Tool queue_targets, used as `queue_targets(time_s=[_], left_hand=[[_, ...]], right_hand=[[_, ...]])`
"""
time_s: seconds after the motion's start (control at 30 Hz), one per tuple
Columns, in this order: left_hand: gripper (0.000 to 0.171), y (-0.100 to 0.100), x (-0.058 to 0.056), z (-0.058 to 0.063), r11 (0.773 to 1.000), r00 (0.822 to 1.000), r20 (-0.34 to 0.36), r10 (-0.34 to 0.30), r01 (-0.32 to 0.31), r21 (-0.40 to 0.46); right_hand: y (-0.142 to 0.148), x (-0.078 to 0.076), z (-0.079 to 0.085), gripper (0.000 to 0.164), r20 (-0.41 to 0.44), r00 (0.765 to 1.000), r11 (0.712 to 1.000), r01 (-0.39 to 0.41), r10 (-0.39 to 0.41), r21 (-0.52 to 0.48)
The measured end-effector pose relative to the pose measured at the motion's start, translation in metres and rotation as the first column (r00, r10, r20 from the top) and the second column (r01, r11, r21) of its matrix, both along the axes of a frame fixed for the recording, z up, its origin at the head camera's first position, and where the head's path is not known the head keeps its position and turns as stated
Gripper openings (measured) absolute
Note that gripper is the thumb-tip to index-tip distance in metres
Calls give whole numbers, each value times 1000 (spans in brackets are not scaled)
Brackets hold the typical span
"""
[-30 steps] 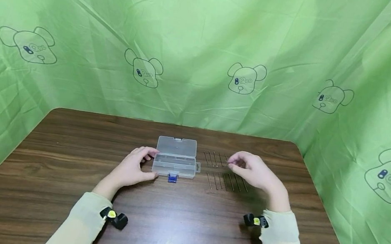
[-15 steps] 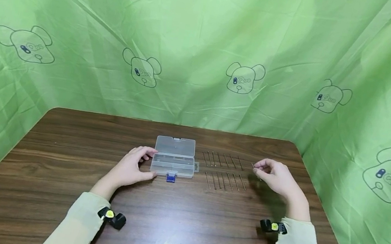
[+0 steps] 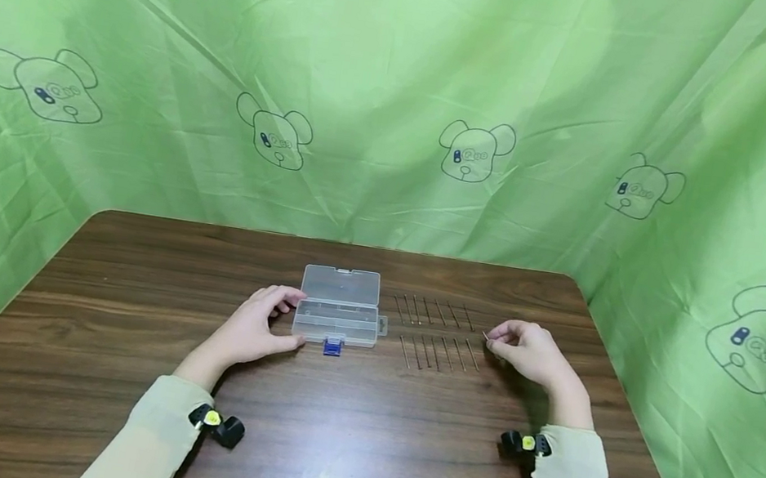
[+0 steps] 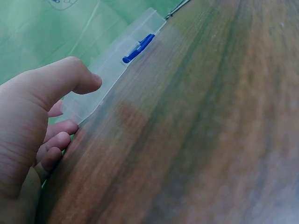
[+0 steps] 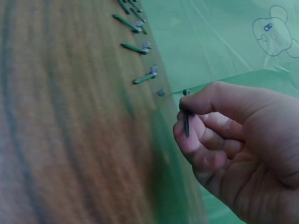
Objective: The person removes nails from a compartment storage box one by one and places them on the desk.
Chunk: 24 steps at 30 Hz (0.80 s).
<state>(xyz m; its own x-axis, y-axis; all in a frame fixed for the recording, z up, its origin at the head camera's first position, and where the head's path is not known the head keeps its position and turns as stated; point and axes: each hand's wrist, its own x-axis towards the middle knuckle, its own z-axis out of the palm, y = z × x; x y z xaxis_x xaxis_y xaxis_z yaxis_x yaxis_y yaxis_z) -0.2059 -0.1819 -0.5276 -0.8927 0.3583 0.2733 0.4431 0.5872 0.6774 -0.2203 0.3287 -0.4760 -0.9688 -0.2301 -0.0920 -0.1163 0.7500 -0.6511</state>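
Note:
A clear plastic compartment box (image 3: 353,342) lies with its lid (image 3: 341,286) swung back and a blue latch (image 3: 333,347) at the front. My left hand (image 3: 252,330) holds its left end, thumb at the front corner and fingers at the side. In the left wrist view, the thumb overlaps the wall of the box (image 4: 112,67). My right hand (image 3: 531,354) pinches a nail (image 5: 187,122) between thumb and fingers, low over the table, right of two rows of nails. The back row of nails (image 3: 400,309) and the front row of nails (image 3: 405,351) lie side by side, slightly slanted.
The table (image 3: 341,423) has a dark wood-grain top with rounded far corners. Behind and beside it hangs a green curtain (image 3: 373,105) printed with mouse-like heads. A clear hanging tab (image 3: 382,326) sticks out from the box's right end toward the nails.
My right hand first moved right from the back row, carrying a nail, then came slightly left and lower beside the rows. My left hand has stayed at the box.

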Motion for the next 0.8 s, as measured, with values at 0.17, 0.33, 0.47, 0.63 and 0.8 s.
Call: queue_targets(time_s=[0.17, 0.33, 0.47, 0.63, 0.8], left_hand=[[69, -2, 0, -1, 1000, 1000, -3, 10, -10, -6], [69, -3, 2, 0, 1000, 1000, 3, 14, -13, -4], [70, -2, 2, 0, 1000, 1000, 0, 16, -16, -8], [70, -1, 2, 0, 1000, 1000, -3, 11, -11, -2], [70, 1, 0, -1, 1000, 1000, -6, 1, -1, -6]], right_hand=[[-3, -3, -8, 14, -5, 1000, 999, -30, 30, 24], [-6, -3, -10, 14, 5, 999, 999, -36, 36, 20], [-5, -2, -11, 15, -2, 999, 999, -33, 33, 26], [-3, -1, -11, 16, -2, 999, 999, -35, 35, 29], [2, 1, -11, 19, 22, 999, 1000, -29, 29, 4]])
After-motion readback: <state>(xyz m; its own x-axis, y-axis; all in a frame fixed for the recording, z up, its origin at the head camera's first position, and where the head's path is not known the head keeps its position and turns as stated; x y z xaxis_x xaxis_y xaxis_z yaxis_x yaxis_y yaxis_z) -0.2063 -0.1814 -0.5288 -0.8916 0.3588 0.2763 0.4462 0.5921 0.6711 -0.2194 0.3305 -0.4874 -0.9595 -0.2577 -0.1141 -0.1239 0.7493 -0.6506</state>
